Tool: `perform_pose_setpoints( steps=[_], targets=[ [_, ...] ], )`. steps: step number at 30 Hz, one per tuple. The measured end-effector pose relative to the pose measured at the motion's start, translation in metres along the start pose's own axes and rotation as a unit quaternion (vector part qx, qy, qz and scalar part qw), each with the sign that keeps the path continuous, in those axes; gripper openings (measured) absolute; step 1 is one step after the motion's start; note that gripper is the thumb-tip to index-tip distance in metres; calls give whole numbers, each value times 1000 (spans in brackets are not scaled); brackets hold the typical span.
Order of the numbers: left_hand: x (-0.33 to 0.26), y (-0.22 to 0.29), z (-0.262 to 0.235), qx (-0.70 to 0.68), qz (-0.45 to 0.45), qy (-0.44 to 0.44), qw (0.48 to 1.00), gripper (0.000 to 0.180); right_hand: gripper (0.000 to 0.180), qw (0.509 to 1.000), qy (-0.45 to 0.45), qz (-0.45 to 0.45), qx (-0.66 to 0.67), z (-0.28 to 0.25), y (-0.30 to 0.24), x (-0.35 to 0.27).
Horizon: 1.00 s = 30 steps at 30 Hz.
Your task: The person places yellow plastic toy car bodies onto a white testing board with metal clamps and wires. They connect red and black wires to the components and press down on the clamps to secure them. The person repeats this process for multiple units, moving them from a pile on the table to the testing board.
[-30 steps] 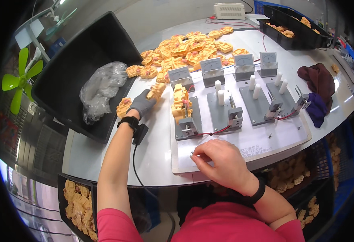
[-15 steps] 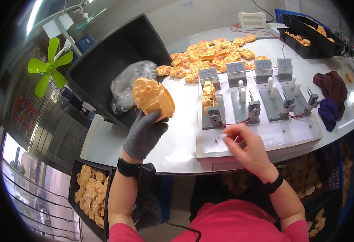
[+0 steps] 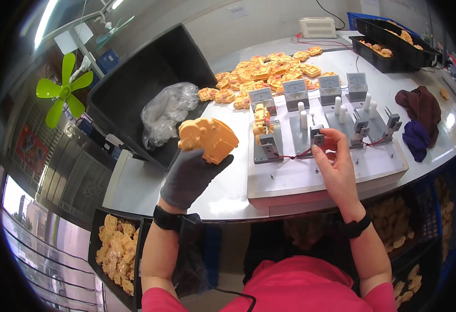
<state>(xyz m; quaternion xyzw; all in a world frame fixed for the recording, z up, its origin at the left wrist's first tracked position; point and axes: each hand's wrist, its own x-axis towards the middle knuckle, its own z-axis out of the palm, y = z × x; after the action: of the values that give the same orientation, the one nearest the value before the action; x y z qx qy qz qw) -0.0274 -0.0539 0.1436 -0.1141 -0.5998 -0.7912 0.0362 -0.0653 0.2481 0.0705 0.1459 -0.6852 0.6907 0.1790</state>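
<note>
My left hand [image 3: 189,174], in a grey glove, holds up an orange plastic part [image 3: 208,138] above the table's near left edge. My bare right hand [image 3: 334,165] rests on the white test board [image 3: 311,177], its fingertips on a small grey clamp fixture [image 3: 317,136] where red and black wires run. A short stack of orange parts [image 3: 260,120] stands on the board's left fixture. Several small meters [image 3: 295,92] and white pegs line the board's far side.
A heap of orange parts [image 3: 269,70] lies on the round white table behind the board. A black bin [image 3: 134,99] with a clear plastic bag [image 3: 166,112] is at left, another black tray [image 3: 394,44] far right, dark cloths [image 3: 420,117] at right, a crate of orange parts [image 3: 114,249] below left.
My left hand lifted an orange part from the pile by the board and brought it toward me. My right hand moved up the board to the clamp fixture.
</note>
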Motion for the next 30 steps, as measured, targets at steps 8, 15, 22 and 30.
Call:
perform_pose_setpoints(
  steps=[8,15,22,30],
  targets=[
    [5,16,6,169,-48,-27,984,65,41,1000,-18,-15,-7,-5,1,0],
    [22,26,36,124,-79,-32,989,52,44,997,-12,-60,-37,-5,-2,-3],
    [32,24,45,143,-33,-101,984,46,44,997,-10,-68,-42,-7,-3,-4],
    [110,23,64,622,190,-212,730,37,29,998,-35,-1,47,-8,-2,-1]
  ],
)
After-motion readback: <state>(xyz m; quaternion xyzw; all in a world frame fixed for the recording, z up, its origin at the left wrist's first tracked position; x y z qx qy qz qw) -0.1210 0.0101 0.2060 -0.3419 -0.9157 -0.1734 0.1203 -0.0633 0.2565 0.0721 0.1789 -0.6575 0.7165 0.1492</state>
